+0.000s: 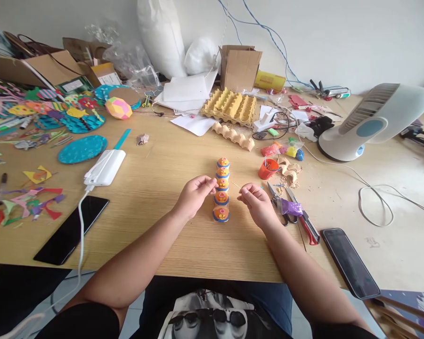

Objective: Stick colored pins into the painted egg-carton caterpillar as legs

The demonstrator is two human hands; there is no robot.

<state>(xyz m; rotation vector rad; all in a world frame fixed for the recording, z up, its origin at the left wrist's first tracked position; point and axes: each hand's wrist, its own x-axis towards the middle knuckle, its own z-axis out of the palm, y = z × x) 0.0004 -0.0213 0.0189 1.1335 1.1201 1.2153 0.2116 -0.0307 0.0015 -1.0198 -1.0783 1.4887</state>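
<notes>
On surface point(198, 249), row of egg-carton cups point(221, 198); right hand point(256, 200), grip pinched on thin stick point(236, 185); left hand point(198, 190), fingertips together beside row, hold unclear; left nudge could shift row; loose pinch could drop stick.

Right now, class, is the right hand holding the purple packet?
No, the right hand holds a thin yellowish strip, and the purple packet lies apart.

Smooth wood-grain worktop point(144, 245); matt carton row point(221, 198), perhaps moulded pulp. Right of the row, smooth plastic cup point(267, 173); beyond the row, rough pulp egg tray point(228, 108).
</notes>
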